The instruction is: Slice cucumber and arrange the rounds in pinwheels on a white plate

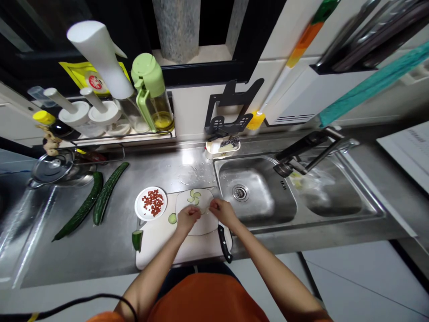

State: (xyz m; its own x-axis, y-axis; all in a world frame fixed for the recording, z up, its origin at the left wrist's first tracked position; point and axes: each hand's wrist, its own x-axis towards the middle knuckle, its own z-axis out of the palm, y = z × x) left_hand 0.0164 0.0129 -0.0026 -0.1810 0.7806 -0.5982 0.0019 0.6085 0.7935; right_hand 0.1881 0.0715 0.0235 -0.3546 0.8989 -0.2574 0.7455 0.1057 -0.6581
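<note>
My left hand [188, 218] and my right hand [222, 210] are over a pale plate [199, 227], fingers pinched together. Whatever they hold, if anything, is too small to make out. On the far part of the plate, thin curved cucumber slices [193, 196] form a pinwheel. The plate lies on a white cutting board [161, 245]. A round cucumber piece [172, 218] is just left of the plate, and a cut cucumber chunk [136, 240] rests at the board's left edge. At the right edge is a black-handled knife [225, 245]; its blade is mostly hidden.
A white dish [150, 216] of small red pieces overlaps the board's far left corner. Two whole cucumbers [109, 194] lie farther left. The double sink [256, 197] with its faucet [306, 154] is at right. Behind stand a green-topped oil bottle [154, 94] and seasoning jars [105, 112].
</note>
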